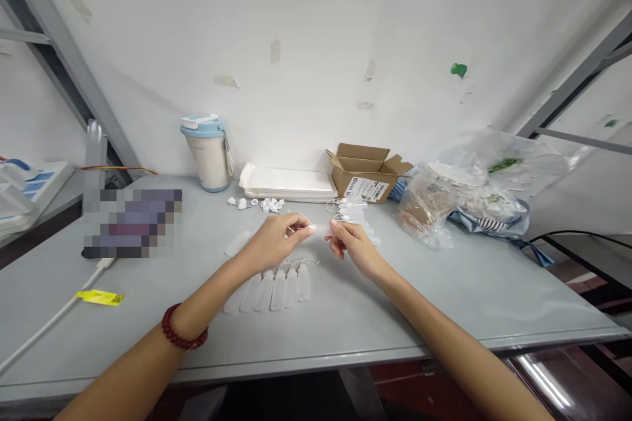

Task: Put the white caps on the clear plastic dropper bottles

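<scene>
left hand: fingertips pinching clear tag | right hand: pinching its far end, a steady fingertip hold | tag: between hands, above table | strung tags lie just below hands | white clips beyond

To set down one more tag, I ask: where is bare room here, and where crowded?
The widest free patch lies between the right hand and the clear plastic bag. Another lies in front of the white tags, between the left forearm and right forearm. Crowded at the back, around the small white pieces and cardboard box.
</scene>
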The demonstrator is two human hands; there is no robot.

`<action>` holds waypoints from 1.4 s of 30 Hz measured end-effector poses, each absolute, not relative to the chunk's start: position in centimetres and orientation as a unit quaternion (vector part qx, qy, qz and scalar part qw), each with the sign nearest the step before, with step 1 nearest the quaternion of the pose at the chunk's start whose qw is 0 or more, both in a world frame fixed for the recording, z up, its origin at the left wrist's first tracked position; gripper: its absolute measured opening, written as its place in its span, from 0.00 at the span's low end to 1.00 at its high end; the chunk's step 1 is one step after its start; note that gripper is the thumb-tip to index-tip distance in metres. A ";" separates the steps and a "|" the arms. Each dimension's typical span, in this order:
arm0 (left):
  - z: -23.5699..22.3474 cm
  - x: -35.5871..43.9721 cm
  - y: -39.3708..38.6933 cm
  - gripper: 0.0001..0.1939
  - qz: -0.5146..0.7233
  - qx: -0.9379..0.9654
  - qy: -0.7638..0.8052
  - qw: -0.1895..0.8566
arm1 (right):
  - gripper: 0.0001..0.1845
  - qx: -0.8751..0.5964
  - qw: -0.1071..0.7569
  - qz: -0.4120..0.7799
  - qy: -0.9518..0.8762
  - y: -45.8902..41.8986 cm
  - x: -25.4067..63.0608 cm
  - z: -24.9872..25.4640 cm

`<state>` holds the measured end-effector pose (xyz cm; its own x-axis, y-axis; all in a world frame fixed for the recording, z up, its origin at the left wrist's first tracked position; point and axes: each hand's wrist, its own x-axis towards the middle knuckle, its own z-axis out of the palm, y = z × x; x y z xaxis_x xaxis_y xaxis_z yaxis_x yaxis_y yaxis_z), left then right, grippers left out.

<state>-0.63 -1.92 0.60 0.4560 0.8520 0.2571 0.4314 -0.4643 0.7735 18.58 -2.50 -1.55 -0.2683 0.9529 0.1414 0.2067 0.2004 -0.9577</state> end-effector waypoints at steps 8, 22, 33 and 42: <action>0.2 -0.7 -1.6 0.22 0.321 0.753 0.404 0.408 | 0.26 -0.453 0.402 0.408 -0.683 -2.8 18.5 -1.4; 0.6 -0.8 -1.8 0.16 0.309 0.837 0.383 0.239 | 0.27 -0.478 0.359 0.361 -0.716 -3.0 18.3 -1.5; 0.4 -0.6 -1.9 0.15 0.329 0.850 0.365 0.192 | 0.29 -0.473 0.371 0.420 -0.680 -2.7 18.5 -1.1; 0.7 -4.8 1.4 0.15 0.295 0.785 0.539 0.076 | 0.23 -0.571 0.456 0.115 -0.673 1.5 24.3 -1.7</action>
<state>-4.82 1.44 0.73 0.2445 0.8916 0.3812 0.8024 -0.4067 0.4368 24.28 1.53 -1.72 0.0689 0.8736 0.4817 0.6638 0.3203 -0.6759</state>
